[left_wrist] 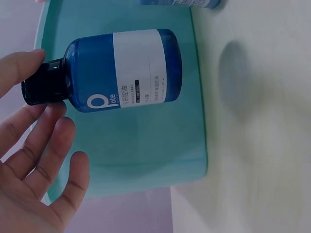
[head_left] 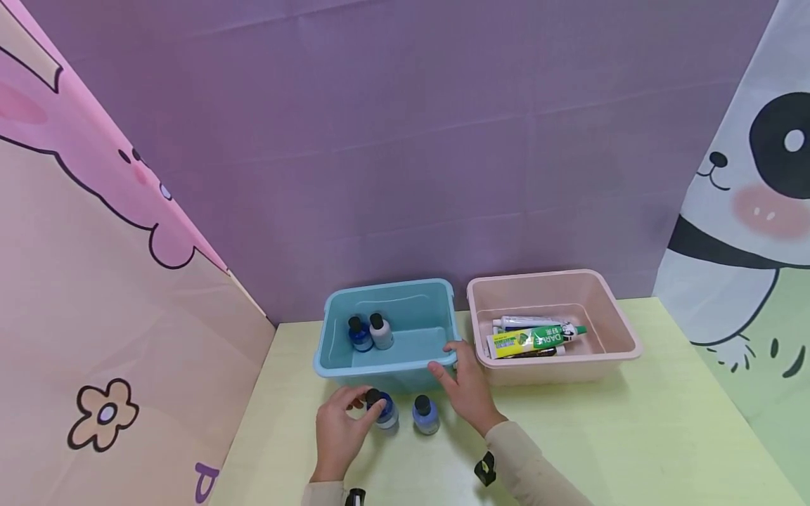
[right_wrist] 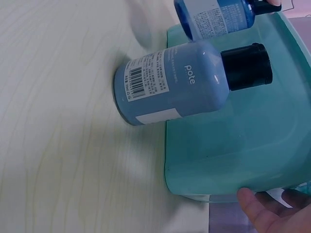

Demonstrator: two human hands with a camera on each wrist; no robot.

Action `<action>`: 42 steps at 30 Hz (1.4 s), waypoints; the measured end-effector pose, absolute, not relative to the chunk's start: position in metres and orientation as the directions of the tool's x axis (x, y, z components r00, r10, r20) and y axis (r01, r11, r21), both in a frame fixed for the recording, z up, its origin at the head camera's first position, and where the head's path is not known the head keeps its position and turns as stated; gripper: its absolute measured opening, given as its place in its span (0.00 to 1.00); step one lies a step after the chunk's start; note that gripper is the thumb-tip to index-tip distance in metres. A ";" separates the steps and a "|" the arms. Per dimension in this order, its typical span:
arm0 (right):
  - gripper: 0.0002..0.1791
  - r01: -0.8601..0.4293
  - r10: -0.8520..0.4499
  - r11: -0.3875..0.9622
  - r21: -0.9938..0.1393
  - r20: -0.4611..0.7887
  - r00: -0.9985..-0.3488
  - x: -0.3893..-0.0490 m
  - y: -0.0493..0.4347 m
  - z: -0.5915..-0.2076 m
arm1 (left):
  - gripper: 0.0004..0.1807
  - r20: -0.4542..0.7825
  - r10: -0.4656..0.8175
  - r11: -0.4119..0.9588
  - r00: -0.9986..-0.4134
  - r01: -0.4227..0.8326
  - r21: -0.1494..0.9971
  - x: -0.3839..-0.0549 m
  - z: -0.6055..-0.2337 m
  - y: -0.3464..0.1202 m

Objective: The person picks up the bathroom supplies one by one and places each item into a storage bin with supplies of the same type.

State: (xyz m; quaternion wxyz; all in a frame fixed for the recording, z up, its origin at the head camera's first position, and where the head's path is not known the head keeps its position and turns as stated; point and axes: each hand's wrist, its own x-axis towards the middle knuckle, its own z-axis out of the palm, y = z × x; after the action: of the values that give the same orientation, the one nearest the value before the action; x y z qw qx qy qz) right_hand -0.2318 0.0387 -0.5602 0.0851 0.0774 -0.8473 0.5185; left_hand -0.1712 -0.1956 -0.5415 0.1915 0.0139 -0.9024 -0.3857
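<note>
My left hand [head_left: 338,430] pinches the black cap of a dark blue bottle [left_wrist: 95,60] with a white label. The left wrist view shows this bottle raised, its shadow falling on the table. Beside it a paler blue bottle [right_wrist: 197,94] with a black cap stands on the table. My right hand [head_left: 469,388] holds the front right corner of the blue bin [head_left: 392,365], thumb at the outer side and fingers at the rim. Inside that bin, toward the left, stand a dark blue bottle [head_left: 361,339] and a whitish bottle [head_left: 382,335], both black-capped.
Right of the blue bin is a pink bin [head_left: 563,362] with several tubes in it, a green and yellow toothpaste tube [head_left: 531,341] on top. Both bins stand at the back of the pale table [head_left: 671,436], against a purple backdrop [head_left: 405,154]. Printed cloth panels flank the sides.
</note>
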 end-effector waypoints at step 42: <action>0.25 -0.246 -0.051 0.466 -0.850 0.252 -0.966 -0.233 0.039 -0.562 | 0.18 0.547 -0.107 0.738 -0.830 0.303 0.603 -0.187 -0.488 -0.203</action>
State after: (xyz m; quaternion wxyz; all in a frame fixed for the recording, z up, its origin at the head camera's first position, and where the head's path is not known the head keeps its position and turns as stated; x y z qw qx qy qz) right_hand -0.2329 0.0395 -0.5623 0.0961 0.0872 -0.8509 0.5091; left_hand -0.1871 -0.2031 -0.4883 0.2860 -0.0552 -0.8872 -0.3578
